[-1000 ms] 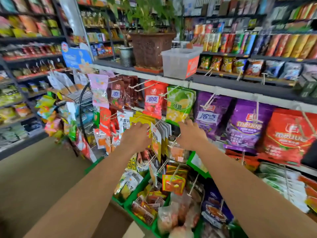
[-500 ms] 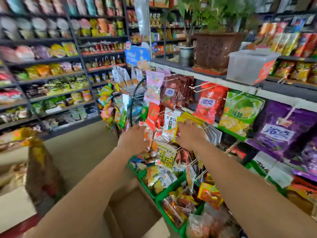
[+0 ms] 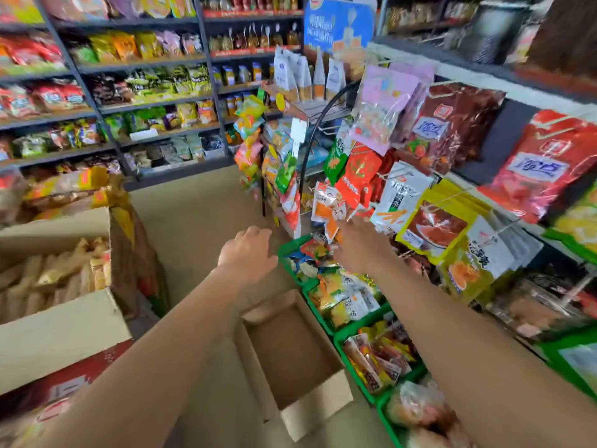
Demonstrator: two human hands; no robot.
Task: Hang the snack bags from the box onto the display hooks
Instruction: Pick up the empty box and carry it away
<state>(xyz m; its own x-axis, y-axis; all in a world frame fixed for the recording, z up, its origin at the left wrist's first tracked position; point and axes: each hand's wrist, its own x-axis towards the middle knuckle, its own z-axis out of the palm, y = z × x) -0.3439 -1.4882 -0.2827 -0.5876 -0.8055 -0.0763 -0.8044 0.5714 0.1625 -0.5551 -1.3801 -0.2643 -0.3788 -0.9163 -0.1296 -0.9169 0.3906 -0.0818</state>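
Observation:
Small orange-and-white snack bags [image 3: 325,206] hang on the display hooks among other hanging packs, beside a yellow bag [image 3: 434,226]. My right hand [image 3: 358,245] reaches up to the lower edge of these orange bags, fingertips touching them; the hand's back hides whether it grips one. My left hand [image 3: 247,250] hovers lower and to the left, over the floor, fingers apart and holding nothing. Under both arms an open brown cardboard box [image 3: 315,404] stands on the floor, its inside bare.
A large carton [image 3: 64,328] full of pale packets stands at the left. Green baskets [image 3: 339,345] of snacks line the display's base at the right. A black wire rack [image 3: 307,147] stands behind the hooks. Stocked shelves [image 3: 139,105] cross the aisle.
The view has swung left and down. My left hand has come away from the hooks and dropped toward the floor. My right hand stays at the hanging bags.

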